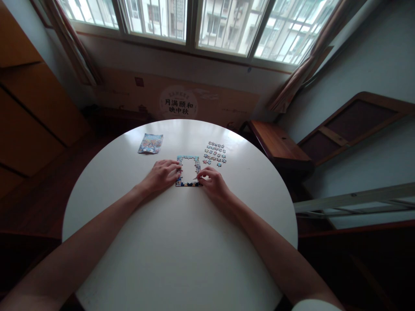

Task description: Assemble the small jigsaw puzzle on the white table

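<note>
On the round white table lies a jigsaw puzzle border (pixel 189 184), joined into an upright rectangle with the tabletop showing through its middle. My left hand (pixel 162 173) rests along its left side, fingers stretched out over the edge pieces. At the right side, my right hand (pixel 214 180) has its thumb and fingers pinched at the border's lower right, on what looks like a small puzzle piece. The fingers partly cover both sides of the border. Loose puzzle pieces (pixel 214 152) are spread in rough rows beyond my right hand, with several in each row.
A colourful printed packet (pixel 151 144) lies at the table's far left. The round white table (pixel 181 242) has a curved edge all round. A wooden bench (pixel 275 142) stands behind it on the right, below barred windows (pixel 223 26) and curtains.
</note>
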`<state>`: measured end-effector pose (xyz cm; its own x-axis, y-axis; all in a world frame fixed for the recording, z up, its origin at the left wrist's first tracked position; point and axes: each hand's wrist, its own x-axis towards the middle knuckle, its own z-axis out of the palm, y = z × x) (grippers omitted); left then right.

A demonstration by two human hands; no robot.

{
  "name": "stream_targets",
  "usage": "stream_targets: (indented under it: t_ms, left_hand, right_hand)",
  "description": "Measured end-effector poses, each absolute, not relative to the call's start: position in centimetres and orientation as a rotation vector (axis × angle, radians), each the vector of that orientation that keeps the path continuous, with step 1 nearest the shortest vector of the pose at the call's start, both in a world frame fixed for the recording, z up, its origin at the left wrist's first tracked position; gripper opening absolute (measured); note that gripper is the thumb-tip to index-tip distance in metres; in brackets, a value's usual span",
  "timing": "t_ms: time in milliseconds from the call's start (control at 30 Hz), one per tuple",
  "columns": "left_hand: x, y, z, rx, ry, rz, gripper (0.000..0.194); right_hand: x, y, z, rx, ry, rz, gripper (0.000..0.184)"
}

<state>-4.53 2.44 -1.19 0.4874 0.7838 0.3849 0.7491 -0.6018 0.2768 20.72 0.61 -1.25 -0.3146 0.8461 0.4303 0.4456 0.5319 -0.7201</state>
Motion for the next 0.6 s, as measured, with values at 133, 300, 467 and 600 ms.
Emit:
stream_targets:
  t_ms: [133, 300, 467, 600]
  left_hand:
    - [-4.47, 2.46, -1.22, 2.639, 1.362, 0.756, 0.031]
    - [-4.40, 2.44, -1.18, 2.645, 1.369, 0.749, 0.030]
    - [-4.36, 2.33, -0.99, 2.638, 1.360, 0.741, 0.031]
    - [-4.42, 2.38, -1.08, 2.618, 1.360, 0.750, 0.030]
  right_hand:
    - [20.67, 0.60, -1.35, -1.062, -1.947, 0.632, 0.011]
    - [20.68, 0.65, -1.46, -1.070, -1.944, 0.660, 0.009]
    - [20.76, 0.72, -1.50, -1.129, -1.868, 0.706, 0.014]
    - [20.71, 0.89, -1.70, -1.108, -1.772, 0.801, 0.016]
